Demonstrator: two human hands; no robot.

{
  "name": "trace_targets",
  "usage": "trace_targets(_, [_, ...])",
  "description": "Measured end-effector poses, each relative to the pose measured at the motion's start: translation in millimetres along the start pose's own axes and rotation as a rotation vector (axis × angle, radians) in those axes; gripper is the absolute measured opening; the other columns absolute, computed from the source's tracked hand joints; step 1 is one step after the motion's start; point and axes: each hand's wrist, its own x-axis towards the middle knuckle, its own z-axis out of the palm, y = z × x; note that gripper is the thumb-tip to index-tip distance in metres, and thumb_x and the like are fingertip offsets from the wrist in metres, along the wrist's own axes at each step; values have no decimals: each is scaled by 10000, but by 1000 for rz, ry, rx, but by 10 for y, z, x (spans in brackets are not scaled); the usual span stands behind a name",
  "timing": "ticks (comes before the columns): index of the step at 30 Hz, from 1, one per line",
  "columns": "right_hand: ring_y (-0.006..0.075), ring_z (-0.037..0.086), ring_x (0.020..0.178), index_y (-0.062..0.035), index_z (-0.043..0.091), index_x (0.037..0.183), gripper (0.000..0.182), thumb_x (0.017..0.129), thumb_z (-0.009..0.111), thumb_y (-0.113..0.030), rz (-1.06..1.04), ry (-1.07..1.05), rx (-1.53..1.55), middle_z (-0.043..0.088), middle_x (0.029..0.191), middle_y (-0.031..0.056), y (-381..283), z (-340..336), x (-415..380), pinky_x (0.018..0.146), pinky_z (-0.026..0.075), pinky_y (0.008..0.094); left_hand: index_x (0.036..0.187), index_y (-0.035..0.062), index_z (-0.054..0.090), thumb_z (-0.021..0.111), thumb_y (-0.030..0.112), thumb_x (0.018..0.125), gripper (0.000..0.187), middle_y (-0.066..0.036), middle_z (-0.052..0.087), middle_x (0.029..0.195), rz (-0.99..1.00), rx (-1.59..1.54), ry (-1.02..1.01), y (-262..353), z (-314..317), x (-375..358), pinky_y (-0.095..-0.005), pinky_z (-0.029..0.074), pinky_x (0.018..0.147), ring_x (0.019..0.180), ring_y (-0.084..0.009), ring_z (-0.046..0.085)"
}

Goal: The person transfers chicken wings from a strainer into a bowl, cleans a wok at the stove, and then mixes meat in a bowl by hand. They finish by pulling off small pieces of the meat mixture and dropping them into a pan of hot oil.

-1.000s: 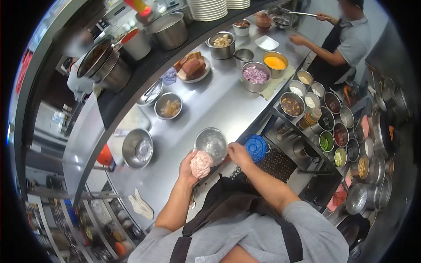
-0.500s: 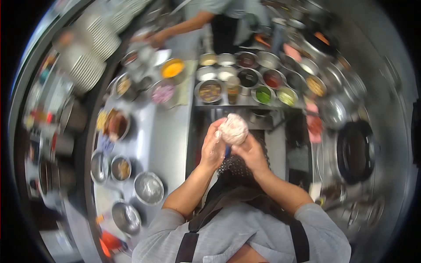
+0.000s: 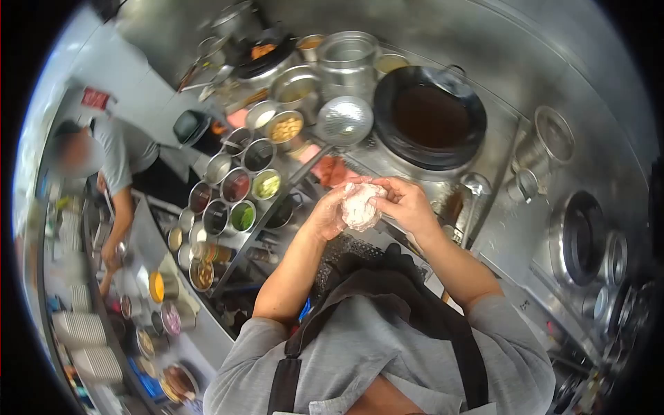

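A round, pinkish-white lump with a rough, floury-looking surface [image 3: 362, 209] is held up in front of my chest. My left hand [image 3: 328, 216] cups it from the left, its fingers curled around the far side. From the right, my right hand [image 3: 411, 205] presses thumb and fingertips onto its upper edge. White smears show on the left fingers. Beyond the hands, a large black wok [image 3: 477, 131] sits on the stove with dark brown liquid [image 3: 430, 116] in it. A perforated metal strainer [image 3: 344, 120] lies just left of the wok.
Ahead to the left, a rack holds several metal containers, among them chopped greens [image 3: 243, 216] and a red sauce [image 3: 236, 186]. A ladle [image 3: 476, 185] rests near the stove edge. Another wok [image 3: 578, 238] stands at right. A co-worker [image 3: 128, 155] leans over the left counter [image 3: 155, 245].
My view and body have turned right, from the container rack toward the stove and wok. The lump stays between both hands, and the right fingers now reach over its upper edge.
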Motion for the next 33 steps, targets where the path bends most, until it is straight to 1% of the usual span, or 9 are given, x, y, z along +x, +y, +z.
trace_targets(2, [117,604,652,24,634,1012,328,749,713,-156,36,128,67,657,764,96,114,-286,-46,598,472,275,1221,29,488,617,224,839,448,-129,593,1113,-40,37,-32,-177,162,337,-358,517,849,992,-231,609])
trace_targets(8, [136,599,604,19,614,935,269,787,699,-189,101,254,-142,648,747,109,308,-1036,-210,580,468,284,1137,21,520,598,10,733,412,-137,608,1031,-102,157,13,-614,504,1078,-373,557,773,900,-240,635])
trace_targets(11, [117,587,580,3,614,981,271,791,695,-172,219,261,25,644,742,92,408,-1256,-430,563,462,271,1099,5,542,580,-16,739,363,-145,627,989,-162,209,37,-688,601,1322,-367,564,764,855,-248,652])
trace_targets(13, [57,540,560,29,592,1082,324,806,687,-110,112,337,33,625,784,31,499,-1357,-579,506,429,214,1068,-4,558,568,-37,740,330,-149,641,953,-183,230,62,-693,708,1419,-367,567,755,830,-251,661])
trace_targets(14, [65,551,576,41,574,1137,379,812,683,-121,138,340,55,632,869,65,532,-1393,-635,518,438,216,1064,-5,558,571,-43,737,330,-149,644,946,-217,270,48,-693,735,1460,-367,567,752,823,-251,663])
trace_targets(18, [172,643,619,33,594,1101,358,834,645,-200,121,389,-24,663,786,146,649,-1415,-735,600,489,297,1036,-14,571,602,-49,723,317,-134,649,919,-274,490,7,-731,1004,1583,-337,558,723,786,-224,662])
trace_targets(23, [124,607,573,41,603,1052,301,837,647,-165,143,446,148,648,721,104,653,-1390,-846,549,469,269,1056,7,578,599,-55,723,340,-108,649,937,-285,692,-77,-733,1164,1591,-313,542,737,811,-188,646])
trace_targets(27, [70,549,535,38,614,967,205,851,639,-129,188,517,378,613,662,39,619,-1384,-1010,490,432,226,1033,-1,575,611,-42,724,314,-119,648,923,-252,617,-87,-764,1248,1506,-311,544,720,794,-195,651])
trace_targets(33, [99,559,535,13,589,909,106,857,619,-75,182,566,585,598,680,40,571,-1223,-1096,491,446,231,1060,5,562,598,-48,735,332,-121,648,939,-194,350,-105,-868,959,1321,-330,552,736,818,-214,658])
